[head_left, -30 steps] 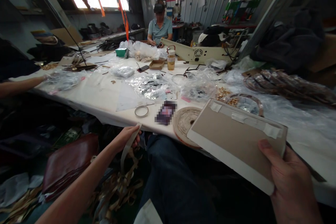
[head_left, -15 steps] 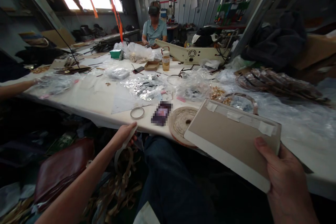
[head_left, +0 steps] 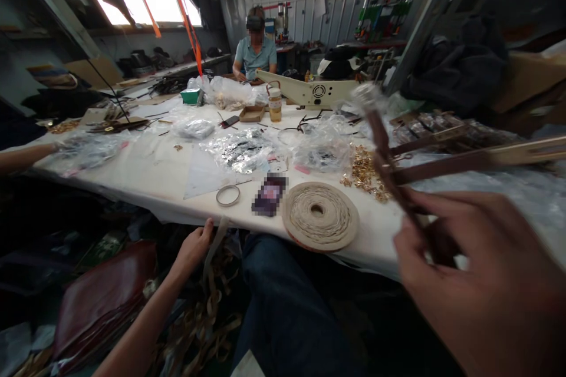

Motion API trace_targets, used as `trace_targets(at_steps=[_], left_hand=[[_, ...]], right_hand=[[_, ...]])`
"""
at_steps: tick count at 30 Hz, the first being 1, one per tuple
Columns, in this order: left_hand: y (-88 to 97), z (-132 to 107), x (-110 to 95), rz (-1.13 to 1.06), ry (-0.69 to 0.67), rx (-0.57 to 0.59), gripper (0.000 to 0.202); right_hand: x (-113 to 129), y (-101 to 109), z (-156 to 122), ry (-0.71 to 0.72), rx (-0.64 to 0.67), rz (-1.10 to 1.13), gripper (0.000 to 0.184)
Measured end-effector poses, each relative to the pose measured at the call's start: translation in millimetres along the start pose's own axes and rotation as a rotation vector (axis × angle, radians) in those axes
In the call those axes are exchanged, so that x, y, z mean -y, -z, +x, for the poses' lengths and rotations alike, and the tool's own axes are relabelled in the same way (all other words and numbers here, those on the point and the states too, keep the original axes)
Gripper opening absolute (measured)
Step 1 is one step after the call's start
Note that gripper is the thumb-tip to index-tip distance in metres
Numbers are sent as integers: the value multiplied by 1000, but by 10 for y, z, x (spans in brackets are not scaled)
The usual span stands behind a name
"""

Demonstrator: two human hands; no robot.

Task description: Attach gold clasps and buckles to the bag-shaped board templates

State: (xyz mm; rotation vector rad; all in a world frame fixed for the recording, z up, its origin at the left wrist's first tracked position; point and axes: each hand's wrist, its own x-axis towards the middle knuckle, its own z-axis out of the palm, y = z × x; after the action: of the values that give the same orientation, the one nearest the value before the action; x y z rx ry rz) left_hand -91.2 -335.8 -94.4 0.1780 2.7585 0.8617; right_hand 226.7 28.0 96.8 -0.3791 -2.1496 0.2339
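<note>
My right hand (head_left: pixel 469 271) is closed around a dark brown strap (head_left: pixel 409 203), blurred by motion and held up above the right side of the table. Long brown lengths with a pale strip along them run off to the right from it. Clear crumpled plastic, smeared, shows at its upper end. My left hand (head_left: pixel 194 247) is low at the table's front edge, fingers curled. A pale tape strip (head_left: pixel 216 244) hangs from the edge right beside it; whether the fingers touch it I cannot tell. A large roll of pale tape (head_left: pixel 321 230) lies flat between my hands.
A ring of tape (head_left: pixel 227 195) and a phone-like dark item (head_left: pixel 269 195) lie near the edge. Gold metal pieces (head_left: pixel 366 168) and plastic bags (head_left: pixel 243 150) are behind. A co-worker (head_left: pixel 255 53) sits opposite; another person's arm (head_left: pixel 26 157) reaches in from the left.
The board with tape pieces has gone from my right hand and is out of view; that hand now holds the brown strap. My left hand has moved slightly left and down.
</note>
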Motion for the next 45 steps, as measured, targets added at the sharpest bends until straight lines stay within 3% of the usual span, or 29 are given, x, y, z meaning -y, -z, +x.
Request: trace_targets(at_steps=[2, 6, 10, 15, 21, 24, 29, 33, 38, 41, 45], left_hand=[[33, -33, 46, 115, -54, -126, 76], [202, -103, -1, 237, -206, -396, 67], [412, 7, -52, 166, -411, -470, 57], [525, 382, -56, 67, -483, -435, 49], [489, 660, -262, 103, -425, -474, 49], [479, 767, -370, 37, -414, -422, 52], [418, 1018, -468, -52, -338, -374, 55], [324, 1144, -486, -14, -319, -465, 57], [319, 1180, -458, -96, -298, -438, 58], [335, 1208, -438, -21, -339, -432, 60], [333, 1276, -398, 130, -386, -444, 58]], right_hand=[[254, -373, 54, 14, 117, -103, 43], [542, -1200, 15, -172, 447, -282, 41], [574, -1632, -84, -289, 562, -212, 37], [402, -1762, -134, -305, 601, -60, 42], [212, -1954, -268, -291, 415, 198, 55], [145, -2001, -356, -299, 347, 313, 46], [62, -1809, -221, -188, 466, 494, 22], [157, -1737, 19, 160, 510, 555, 24], [286, -1991, 100, 533, 815, 557, 45], [270, -2122, 129, 590, 865, 545, 45], [222, -2199, 144, 496, 846, 576, 36]])
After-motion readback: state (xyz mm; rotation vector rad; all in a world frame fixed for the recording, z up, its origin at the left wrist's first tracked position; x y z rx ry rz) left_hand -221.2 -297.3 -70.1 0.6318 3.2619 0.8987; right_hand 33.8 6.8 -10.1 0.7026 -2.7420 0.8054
